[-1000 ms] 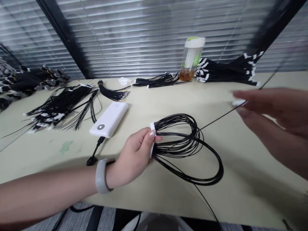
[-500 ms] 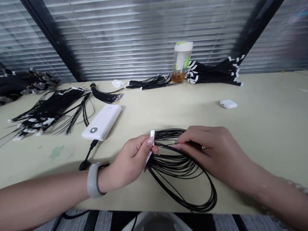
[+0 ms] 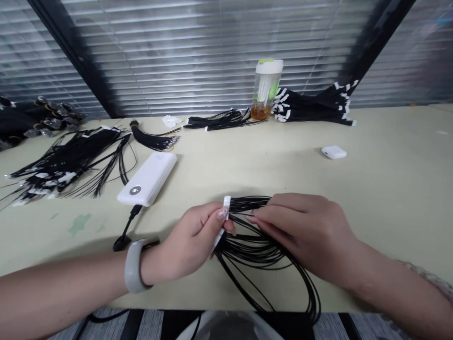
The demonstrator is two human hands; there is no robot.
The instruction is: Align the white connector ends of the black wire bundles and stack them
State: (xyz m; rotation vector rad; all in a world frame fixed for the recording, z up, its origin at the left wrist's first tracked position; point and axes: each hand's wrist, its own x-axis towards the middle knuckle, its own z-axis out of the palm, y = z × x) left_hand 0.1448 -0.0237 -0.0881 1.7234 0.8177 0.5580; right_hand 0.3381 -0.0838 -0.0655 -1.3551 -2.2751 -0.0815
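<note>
A lone head-worn view — from close above the table [image 3: 219, 165], forward and down, blinds [image 3: 177, 52] beyond.

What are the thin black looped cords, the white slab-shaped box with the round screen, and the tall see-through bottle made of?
The cords: perhaps smooth rubber or plastic, as they're dark and bendy.
The box: likely hard plastic, smooth and even, with neatly rounded edges.
The bottle: clear, smooth plastic or glass, can't tell which; amber liquid shows through.

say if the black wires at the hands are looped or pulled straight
Looped: the black wires bend round in curves from the white strip in the left hand; the right hand hides part of them.
</note>
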